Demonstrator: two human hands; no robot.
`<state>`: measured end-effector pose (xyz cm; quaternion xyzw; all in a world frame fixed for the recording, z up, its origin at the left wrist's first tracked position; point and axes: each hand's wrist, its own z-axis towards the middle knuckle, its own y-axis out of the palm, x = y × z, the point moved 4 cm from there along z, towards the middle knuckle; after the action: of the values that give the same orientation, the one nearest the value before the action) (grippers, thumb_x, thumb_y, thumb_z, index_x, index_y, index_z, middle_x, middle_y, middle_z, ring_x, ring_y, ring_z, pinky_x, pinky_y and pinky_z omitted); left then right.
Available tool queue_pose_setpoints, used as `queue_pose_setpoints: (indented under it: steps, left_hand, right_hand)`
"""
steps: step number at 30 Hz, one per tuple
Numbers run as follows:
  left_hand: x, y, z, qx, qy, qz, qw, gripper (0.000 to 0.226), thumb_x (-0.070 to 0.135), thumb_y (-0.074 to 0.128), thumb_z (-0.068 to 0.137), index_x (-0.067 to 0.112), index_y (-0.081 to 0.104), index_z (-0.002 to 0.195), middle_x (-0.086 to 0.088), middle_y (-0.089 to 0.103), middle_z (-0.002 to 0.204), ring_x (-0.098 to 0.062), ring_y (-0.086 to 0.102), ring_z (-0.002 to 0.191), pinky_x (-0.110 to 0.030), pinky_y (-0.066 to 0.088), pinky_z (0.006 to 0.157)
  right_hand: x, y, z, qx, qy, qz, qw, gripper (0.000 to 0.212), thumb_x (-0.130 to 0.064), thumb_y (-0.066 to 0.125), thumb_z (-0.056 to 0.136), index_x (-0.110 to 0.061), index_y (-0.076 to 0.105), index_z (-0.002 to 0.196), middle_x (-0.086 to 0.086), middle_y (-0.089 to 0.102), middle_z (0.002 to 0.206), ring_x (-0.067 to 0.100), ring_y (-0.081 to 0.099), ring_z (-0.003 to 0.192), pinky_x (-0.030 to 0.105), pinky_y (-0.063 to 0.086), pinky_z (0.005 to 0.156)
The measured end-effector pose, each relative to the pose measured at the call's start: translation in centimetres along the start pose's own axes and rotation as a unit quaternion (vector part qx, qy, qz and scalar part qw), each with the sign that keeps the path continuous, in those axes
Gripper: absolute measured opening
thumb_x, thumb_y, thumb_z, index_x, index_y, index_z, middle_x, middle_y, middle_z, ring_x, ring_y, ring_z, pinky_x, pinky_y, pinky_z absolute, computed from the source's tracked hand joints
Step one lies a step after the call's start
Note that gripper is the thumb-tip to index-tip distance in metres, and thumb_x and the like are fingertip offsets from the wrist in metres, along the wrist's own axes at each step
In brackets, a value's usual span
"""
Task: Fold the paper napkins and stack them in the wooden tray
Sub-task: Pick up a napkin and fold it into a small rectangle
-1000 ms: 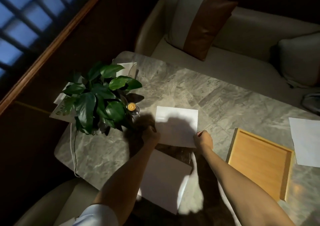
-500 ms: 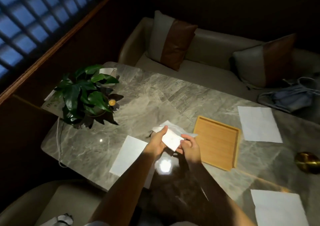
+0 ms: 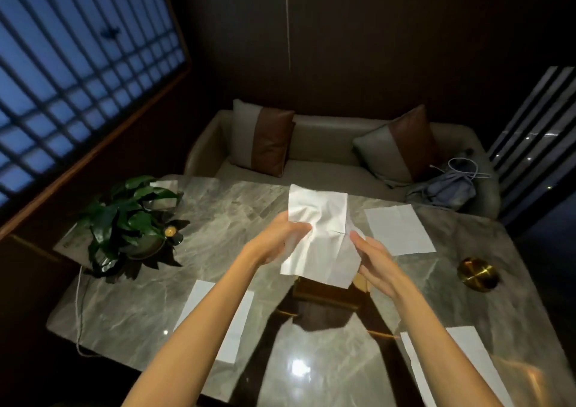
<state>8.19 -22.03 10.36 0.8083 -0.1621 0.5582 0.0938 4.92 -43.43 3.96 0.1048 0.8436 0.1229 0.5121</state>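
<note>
A crumpled white paper napkin [image 3: 321, 235] hangs in the air above the table, held upright between both hands. My left hand [image 3: 280, 238] pinches its left edge and my right hand [image 3: 372, 258] grips its right edge. The wooden tray [image 3: 330, 291] lies on the table right below the napkin, mostly hidden and in shadow. Three more napkins lie flat on the marble: one at the back right [image 3: 399, 233], one under my left forearm [image 3: 240, 328], one at the near right [image 3: 461, 363].
A potted plant [image 3: 131, 219] with a small lit candle [image 3: 170, 231] stands at the table's left end. A brass bowl [image 3: 477, 274] sits at the right edge. A sofa with two cushions [image 3: 265, 141] runs behind the table.
The napkin has been lifted off the table and now opens out in the air between both hands. The camera has tilted up, showing more of the room.
</note>
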Motion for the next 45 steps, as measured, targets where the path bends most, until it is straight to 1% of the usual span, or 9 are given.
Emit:
queue_pose_setpoints:
  steps: [4, 9, 13, 20, 23, 27, 33, 38, 45]
  left_hand:
    - [3.1, -0.4, 0.3, 0.066, 0.081, 0.088, 0.991, 0.017, 0.021, 0.063, 0.097, 0.018, 0.071, 0.111, -0.013, 0.073, 0.099, -0.022, 0.066, 0.088, -0.034, 0.053, 0.077]
    - [7.9, 0.0, 1.6, 0.110, 0.134, 0.061, 0.983, 0.028, 0.032, 0.066, 0.093, 0.004, 0.069, 0.090, -0.004, 0.058, 0.077, -0.019, 0.050, 0.071, -0.029, 0.040, 0.061]
    - [10.5, 0.2, 2.3, 0.086, 0.164, 0.054, 0.981, 0.035, 0.045, 0.067, 0.087, 0.011, 0.069, 0.090, -0.007, 0.056, 0.085, -0.021, 0.047, 0.079, -0.039, 0.034, 0.069]
    - [12.3, -0.1, 2.6, 0.040, 0.195, 0.075, 0.977, 0.043, 0.036, 0.064, 0.094, -0.007, 0.065, 0.098, -0.011, 0.055, 0.084, -0.026, 0.049, 0.079, -0.039, 0.041, 0.070]
    - [12.8, -0.5, 2.8, 0.013, 0.226, 0.070, 0.971, 0.021, 0.028, 0.065, 0.092, 0.021, 0.080, 0.106, -0.006, 0.071, 0.088, -0.017, 0.064, 0.078, -0.029, 0.054, 0.072]
    - [13.5, -0.3, 3.6, 0.027, 0.240, 0.043, 0.969, 0.040, 0.007, 0.057, 0.099, 0.038, 0.082, 0.092, 0.010, 0.080, 0.102, -0.006, 0.075, 0.096, -0.016, 0.059, 0.071]
    - [13.6, 0.2, 4.6, 0.064, 0.269, 0.059, 0.959, 0.051, -0.005, 0.048, 0.096, 0.029, 0.080, 0.075, 0.019, 0.075, 0.092, 0.004, 0.069, 0.089, -0.010, 0.055, 0.068]
    - [13.4, -0.1, 5.0, 0.079, 0.290, 0.017, 0.954, 0.025, 0.006, 0.062, 0.096, 0.025, 0.079, 0.098, 0.015, 0.076, 0.102, -0.001, 0.073, 0.094, -0.014, 0.057, 0.066]
    - [13.8, -1.0, 5.5, 0.104, 0.268, 0.017, 0.958, 0.033, 0.008, 0.061, 0.099, 0.030, 0.081, 0.086, 0.016, 0.076, 0.100, -0.006, 0.072, 0.098, -0.015, 0.058, 0.070]
  right_hand:
    - [-6.0, -1.0, -2.2, 0.065, -0.119, -0.136, 0.981, 0.013, -0.031, 0.067, 0.094, -0.023, 0.078, 0.097, 0.002, 0.077, 0.085, 0.027, 0.070, 0.081, 0.034, 0.056, 0.070]
    - [-13.5, -1.5, -4.7, 0.125, -0.251, -0.222, 0.934, 0.035, -0.037, 0.068, 0.090, -0.009, 0.072, 0.110, 0.013, 0.076, 0.089, 0.033, 0.069, 0.074, 0.042, 0.055, 0.068]
    - [-16.6, -1.7, -6.0, 0.104, -0.269, -0.191, 0.938, 0.025, -0.024, 0.066, 0.094, -0.030, 0.071, 0.118, -0.005, 0.078, 0.110, 0.019, 0.075, 0.099, 0.043, 0.061, 0.085]
    - [-18.7, -2.4, -6.6, 0.066, -0.279, -0.165, 0.944, 0.035, -0.017, 0.069, 0.093, -0.037, 0.066, 0.122, -0.007, 0.075, 0.119, 0.015, 0.073, 0.106, 0.031, 0.062, 0.079]
    - [-19.5, -3.0, -6.6, 0.083, -0.307, -0.143, 0.937, 0.031, -0.020, 0.071, 0.092, -0.039, 0.069, 0.116, -0.010, 0.075, 0.114, 0.010, 0.074, 0.100, 0.025, 0.061, 0.070]
    - [-20.1, -3.0, -6.1, 0.126, -0.309, -0.141, 0.932, 0.035, -0.017, 0.060, 0.098, -0.047, 0.077, 0.092, -0.015, 0.078, 0.100, 0.008, 0.074, 0.090, 0.020, 0.059, 0.062]
    - [-20.3, -4.2, -4.7, 0.144, -0.285, -0.179, 0.931, 0.018, -0.017, 0.063, 0.093, -0.024, 0.076, 0.083, -0.003, 0.070, 0.105, 0.028, 0.068, 0.096, 0.028, 0.059, 0.056]
    - [-20.7, -4.4, -4.3, 0.131, -0.288, -0.192, 0.929, 0.011, -0.022, 0.067, 0.093, -0.028, 0.077, 0.091, -0.014, 0.073, 0.099, 0.021, 0.071, 0.096, 0.020, 0.056, 0.056]
    - [-21.3, -4.0, -3.1, 0.090, -0.308, -0.192, 0.927, 0.010, -0.025, 0.066, 0.093, -0.031, 0.074, 0.096, -0.008, 0.070, 0.107, 0.021, 0.069, 0.101, 0.024, 0.060, 0.064]
